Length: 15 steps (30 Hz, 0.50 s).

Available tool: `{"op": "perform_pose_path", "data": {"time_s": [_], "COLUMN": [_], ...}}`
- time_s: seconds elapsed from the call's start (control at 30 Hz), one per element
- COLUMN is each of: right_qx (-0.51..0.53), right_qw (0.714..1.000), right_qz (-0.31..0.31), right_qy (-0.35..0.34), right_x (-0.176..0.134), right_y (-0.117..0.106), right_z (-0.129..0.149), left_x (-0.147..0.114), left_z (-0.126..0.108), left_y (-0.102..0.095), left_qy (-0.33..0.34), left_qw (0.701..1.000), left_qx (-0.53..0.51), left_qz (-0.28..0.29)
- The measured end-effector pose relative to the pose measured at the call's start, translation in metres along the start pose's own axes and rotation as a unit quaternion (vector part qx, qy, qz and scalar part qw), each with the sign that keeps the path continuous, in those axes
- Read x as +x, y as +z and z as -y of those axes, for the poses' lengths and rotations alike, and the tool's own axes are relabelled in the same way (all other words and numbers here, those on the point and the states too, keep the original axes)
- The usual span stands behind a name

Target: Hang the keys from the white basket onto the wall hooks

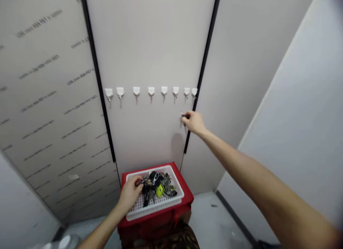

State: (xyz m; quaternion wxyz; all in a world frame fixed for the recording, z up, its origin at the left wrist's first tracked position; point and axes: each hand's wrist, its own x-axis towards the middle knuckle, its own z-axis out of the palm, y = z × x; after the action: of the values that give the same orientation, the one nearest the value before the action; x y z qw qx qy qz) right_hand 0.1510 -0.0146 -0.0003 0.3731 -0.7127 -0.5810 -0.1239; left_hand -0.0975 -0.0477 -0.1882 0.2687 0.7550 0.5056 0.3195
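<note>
My right hand is closed in a pinch on a small bunch of keys, held up against the wall panel below a row of hooks. Thin metal pieces dangle under the fingertips; the dark part is partly covered by the fingers. Low in front, my left hand reaches over the left side of a white perforated plastic basket. Its thumb and fingertips close on keys at the edge of a pile. That pile mixes metal keys, black fobs, a carabiner clip and a bright yellow-green tag.
Several white adhesive hooks line the wall, with small metal pieces at them. Black vertical strips edge the panel. The basket stands on a red box. White lidded containers are at bottom left; a pale side wall rises right.
</note>
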Motion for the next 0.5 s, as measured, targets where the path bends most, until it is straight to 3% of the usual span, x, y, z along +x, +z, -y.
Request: {"op": "perform_pose_path", "data": {"time_s": [0.13, 0.23, 0.43, 0.5], "right_qx": [-0.001, -0.019, -0.030, -0.027], "right_qw": [0.986, 0.974, 0.956, 0.956], "right_qz": [0.160, 0.222, 0.289, 0.292], "right_qy": [-0.038, -0.036, -0.031, -0.018], "right_x": [-0.077, -0.119, -0.149, -0.151], "right_y": [0.052, 0.080, 0.101, 0.104], "right_z": [0.002, -0.001, -0.017, -0.023], "left_x": [0.009, 0.014, 0.019, 0.018], "left_z": [0.000, -0.001, -0.016, -0.022], "left_y": [-0.004, -0.003, 0.004, 0.007], "left_qy": [-0.016, -0.035, -0.124, -0.115], "left_qw": [1.000, 0.998, 0.990, 0.992], "left_qx": [0.020, 0.020, -0.001, 0.037], "left_qz": [0.013, 0.044, 0.061, 0.024]}}
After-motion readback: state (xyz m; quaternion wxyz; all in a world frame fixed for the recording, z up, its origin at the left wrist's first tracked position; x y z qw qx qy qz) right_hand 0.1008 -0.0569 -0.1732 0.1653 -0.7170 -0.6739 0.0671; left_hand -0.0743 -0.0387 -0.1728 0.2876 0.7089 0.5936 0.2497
